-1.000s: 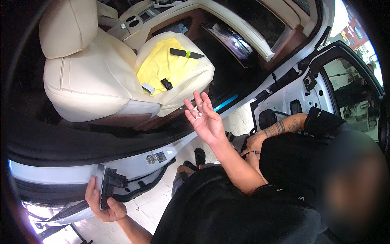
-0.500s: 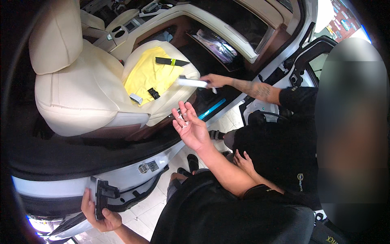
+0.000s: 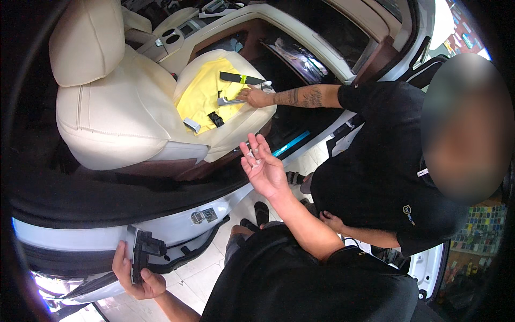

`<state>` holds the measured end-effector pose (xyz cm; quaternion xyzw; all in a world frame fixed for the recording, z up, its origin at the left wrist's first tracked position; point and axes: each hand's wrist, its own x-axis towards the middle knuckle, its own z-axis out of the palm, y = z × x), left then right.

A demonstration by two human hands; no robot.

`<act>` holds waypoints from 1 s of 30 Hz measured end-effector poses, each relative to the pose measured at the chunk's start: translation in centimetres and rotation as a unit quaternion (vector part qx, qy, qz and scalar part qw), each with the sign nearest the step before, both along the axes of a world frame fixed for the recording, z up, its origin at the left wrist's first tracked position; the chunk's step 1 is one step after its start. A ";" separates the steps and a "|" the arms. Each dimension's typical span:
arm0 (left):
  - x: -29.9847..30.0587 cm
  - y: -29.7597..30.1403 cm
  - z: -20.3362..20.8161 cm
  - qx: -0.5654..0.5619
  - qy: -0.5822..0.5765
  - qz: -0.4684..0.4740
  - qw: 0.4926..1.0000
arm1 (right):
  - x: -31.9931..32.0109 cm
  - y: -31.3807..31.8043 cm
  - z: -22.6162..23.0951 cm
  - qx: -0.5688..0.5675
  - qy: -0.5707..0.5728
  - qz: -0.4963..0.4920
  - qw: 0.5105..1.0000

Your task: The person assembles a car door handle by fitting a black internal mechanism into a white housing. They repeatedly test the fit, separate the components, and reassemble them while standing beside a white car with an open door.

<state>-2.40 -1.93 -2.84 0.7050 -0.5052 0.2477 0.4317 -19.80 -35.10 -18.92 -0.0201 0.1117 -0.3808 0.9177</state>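
My left hand (image 3: 137, 273) grips a black plastic trim piece (image 3: 144, 252) with a silvery face, held upright beside the white door sill at lower left. My right hand (image 3: 265, 169) is raised palm up near the seat's front edge. Its fingers are apart and slightly curled, and small crumpled white scraps (image 3: 254, 159) lie on them. Beyond it, a co-worker's hand (image 3: 256, 97) touches a silver handle-like piece (image 3: 229, 101) on a yellow cloth (image 3: 198, 88). The cloth is spread over the cream car seat (image 3: 115, 115).
Also on the cloth are a black strip with a green band (image 3: 233, 78), a small black part (image 3: 215, 119) and a silver-grey cap (image 3: 191, 125). A blue strip (image 3: 291, 143) shows along the sill. The co-worker (image 3: 375, 161) stands close on the right, by the open door.
The co-worker has leaned in and brought the silver piece down onto the cloth. The view has shifted slightly. My hands keep about the same pose.
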 end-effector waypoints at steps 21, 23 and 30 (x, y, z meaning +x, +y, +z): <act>0.0 -0.3 0.0 0.005 0.000 0.001 1.000 | 1.3 -0.8 -0.5 0.056 0.014 -0.034 0.998; 0.0 -0.2 0.1 0.012 -0.011 0.002 1.000 | 1.5 -0.9 -0.5 0.058 0.019 -0.034 0.998; 0.1 0.0 0.0 0.015 -0.008 0.006 1.000 | 1.8 -0.8 -0.2 0.073 0.006 -0.028 0.997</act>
